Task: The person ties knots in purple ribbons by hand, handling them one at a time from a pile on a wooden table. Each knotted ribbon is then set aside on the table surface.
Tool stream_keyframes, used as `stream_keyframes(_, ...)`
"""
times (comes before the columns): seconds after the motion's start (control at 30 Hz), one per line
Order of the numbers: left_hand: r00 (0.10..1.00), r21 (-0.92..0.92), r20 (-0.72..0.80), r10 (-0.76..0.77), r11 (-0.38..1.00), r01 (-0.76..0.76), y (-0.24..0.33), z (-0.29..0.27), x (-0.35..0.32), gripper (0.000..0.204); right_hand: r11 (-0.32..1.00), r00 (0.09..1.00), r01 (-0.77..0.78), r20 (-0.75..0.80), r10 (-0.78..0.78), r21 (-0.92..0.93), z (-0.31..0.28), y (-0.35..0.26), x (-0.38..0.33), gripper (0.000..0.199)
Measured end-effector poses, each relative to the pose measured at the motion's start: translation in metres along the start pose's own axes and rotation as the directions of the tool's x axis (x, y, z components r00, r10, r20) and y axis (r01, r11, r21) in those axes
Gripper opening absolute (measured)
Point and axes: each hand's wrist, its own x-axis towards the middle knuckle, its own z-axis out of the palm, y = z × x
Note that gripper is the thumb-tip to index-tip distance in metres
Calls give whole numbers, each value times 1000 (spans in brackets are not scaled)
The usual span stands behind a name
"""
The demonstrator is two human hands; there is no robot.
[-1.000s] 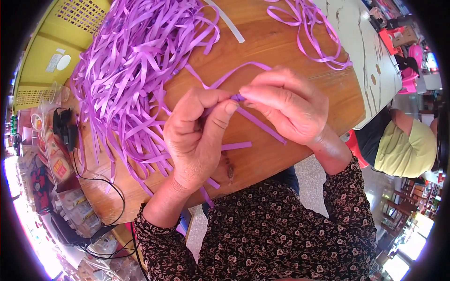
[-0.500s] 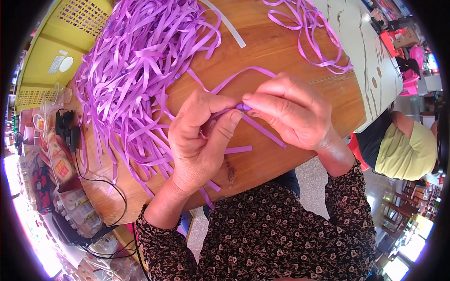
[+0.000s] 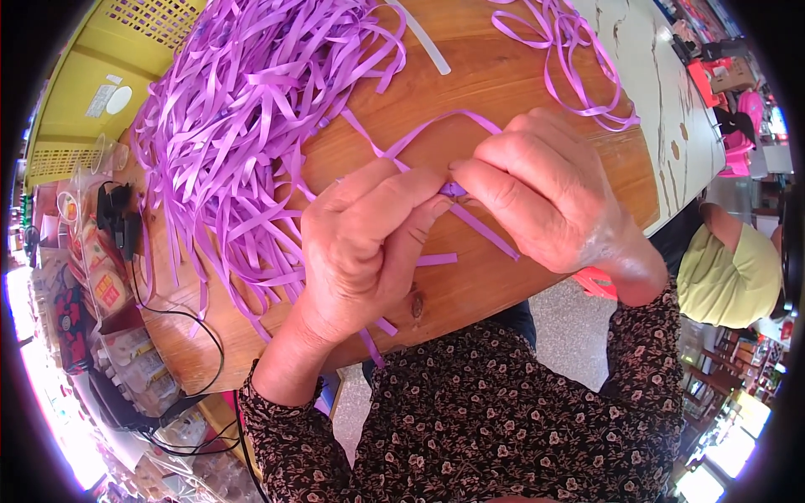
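Observation:
Between the fingertips of both my hands is a small dark-purple piece [image 3: 454, 189] on a flat purple ribbon [image 3: 485, 232]. My left hand [image 3: 360, 239] pinches the ribbon at the piece's left side, thumb below and index finger above. From the right, my right hand [image 3: 545, 189] pinches close against the same piece, its other fingers curled. One loop of ribbon arches behind the hands, and loose ends stick out under them. A large heap of purple ribbons [image 3: 243, 109] lies left of and beyond my left hand. The exact shape of the small piece is partly hidden by my fingers.
Everything lies on a wooden table [image 3: 470, 293]. More looped ribbon [image 3: 579, 75] sits at the far right, beside a white marbled surface [image 3: 671, 126]. A pale strip [image 3: 423, 38] lies far off. A yellow crate [image 3: 75, 92] and a black cable [image 3: 214, 335] are at left. Another person [image 3: 728, 272] is at right.
My right hand has rolled and shifted slightly to the right, its fingers more curled. My left fingers have closed further around the ribbon. The whole view has shifted a little.

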Motion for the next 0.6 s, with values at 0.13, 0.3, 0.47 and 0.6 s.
stream_keyframes(0.13, 993, 112, 27, 112, 987, -115, -4, 0, -3, 21, 999, 988, 41, 147, -43, 13, -9, -2, 4, 26)
stream_keyframes(0.3, 974, 268, 11, 228, 937, -222, -5, 3, -10, 38, 996, 984, 1, 175, -17, 91, -4, -3, 3, 21)
stream_keyframes(0.47, 940, 385, 15, 340, 866, -319, -10, 6, -15, 39, 856, 924, -351, 290, 250, 380, 0, -7, 0, 11)
stream_keyframes(0.6, 916, 433, 71, 394, 816, -384, -9, 8, -16, 40, 747, 856, -477, 438, 276, 463, -6, -3, 3, 8)
